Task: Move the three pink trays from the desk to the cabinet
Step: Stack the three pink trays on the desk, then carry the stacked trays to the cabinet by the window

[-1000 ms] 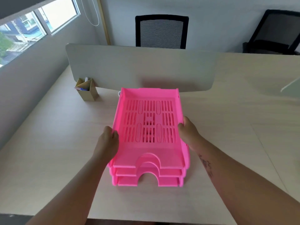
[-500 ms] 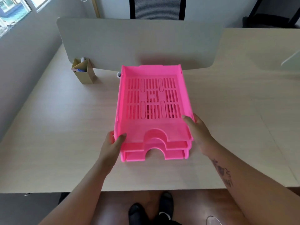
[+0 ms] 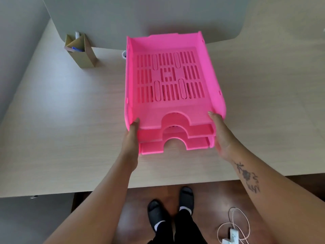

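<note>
Three pink trays (image 3: 168,106) sit stacked one on another, over the pale wooden desk (image 3: 61,138), with their arched front cut-outs facing me. The slotted floor of the top tray faces up and is bare. My left hand (image 3: 131,138) grips the stack's front left corner, thumb on the top tray's wall. My right hand (image 3: 220,136) clasps the front right corner, fingers along the side. The stack looks tilted, its front end raised a little. No cabinet is in view.
A grey divider panel (image 3: 140,16) stands behind the trays. A cardboard pen holder (image 3: 82,51) stands at the back left, and a small white object (image 3: 124,54) peeks out beside the stack. Below the desk edge are my feet (image 3: 170,206) and a white cable with a plug (image 3: 232,231).
Both hands slid from the stack's sides toward its front corners and drew the trays toward me. The view tipped downward, so the floor and my feet now show.
</note>
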Motion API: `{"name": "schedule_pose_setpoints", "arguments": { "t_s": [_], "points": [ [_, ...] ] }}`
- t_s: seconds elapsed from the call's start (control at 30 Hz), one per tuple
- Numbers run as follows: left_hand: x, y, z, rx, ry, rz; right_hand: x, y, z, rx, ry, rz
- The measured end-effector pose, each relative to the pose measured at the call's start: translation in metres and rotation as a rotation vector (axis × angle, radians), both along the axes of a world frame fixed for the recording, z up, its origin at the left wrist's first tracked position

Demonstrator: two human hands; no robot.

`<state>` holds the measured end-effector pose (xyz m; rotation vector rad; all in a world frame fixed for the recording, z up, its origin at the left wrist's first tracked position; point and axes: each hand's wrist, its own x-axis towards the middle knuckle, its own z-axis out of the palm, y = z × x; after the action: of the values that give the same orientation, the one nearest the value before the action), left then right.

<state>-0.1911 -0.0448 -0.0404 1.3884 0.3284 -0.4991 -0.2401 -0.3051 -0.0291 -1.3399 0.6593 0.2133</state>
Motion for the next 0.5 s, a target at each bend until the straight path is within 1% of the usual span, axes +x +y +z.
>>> {"name": "schedule_pose_setpoints", "arguments": {
  "t_s": [0.17, 0.3, 0.43, 0.5],
  "points": [
    [-0.001, 0.010, 0.035, -0.044, -0.037, 0.058, 0.006, 0.010, 0.043, 0.039, -0.031, 0.018],
    [0.003, 0.027, 0.074, -0.096, -0.102, 0.121, 0.026, 0.026, 0.086, 0.005, -0.083, 0.080],
    [0.003, 0.058, 0.108, -0.102, -0.171, 0.270, 0.056, 0.055, 0.116, -0.033, -0.185, 0.229],
    [0.002, 0.079, 0.122, -0.089, -0.189, 0.380, 0.076, 0.077, 0.125, -0.019, -0.204, 0.299]
  ]
}}
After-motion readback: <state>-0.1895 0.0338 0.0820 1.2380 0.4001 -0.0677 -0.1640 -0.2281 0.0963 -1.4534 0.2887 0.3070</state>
